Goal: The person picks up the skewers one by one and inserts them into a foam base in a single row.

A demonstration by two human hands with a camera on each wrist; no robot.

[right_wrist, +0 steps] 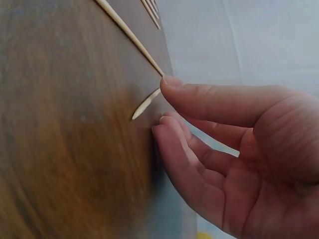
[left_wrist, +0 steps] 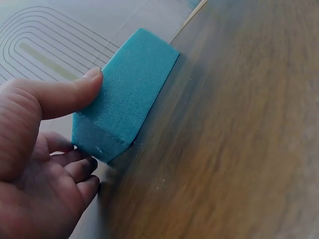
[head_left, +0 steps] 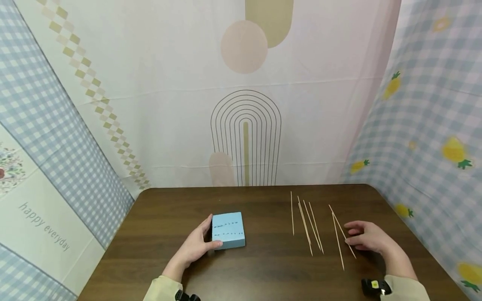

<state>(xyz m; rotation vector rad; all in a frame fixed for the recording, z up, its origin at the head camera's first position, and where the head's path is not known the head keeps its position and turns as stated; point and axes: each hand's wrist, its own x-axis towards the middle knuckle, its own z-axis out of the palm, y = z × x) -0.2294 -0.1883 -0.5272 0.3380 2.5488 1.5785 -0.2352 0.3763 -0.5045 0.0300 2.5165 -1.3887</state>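
Note:
My left hand (head_left: 193,247) holds a light blue foam-like block (head_left: 228,225) at its left side, thumb against the front face and a finger at the far left corner. Two rows of small dark marks cross its top. In the left wrist view the block (left_wrist: 132,89) sits on the table under the thumb. On the right, my right hand (head_left: 370,239) is at a thin wooden skewer (head_left: 340,228), thumb tip overlapping it, fingers spread apart from the thumb. A second skewer (head_left: 339,251) crosses close to it. The right wrist view shows a pointed skewer end (right_wrist: 145,105) by the thumb.
Several more skewers (head_left: 316,228) lie roughly parallel on the brown table (head_left: 263,276), between the block and my right hand. A patterned white cloth (head_left: 180,138) hangs behind the table, with checked cloths (head_left: 425,125) at both sides.

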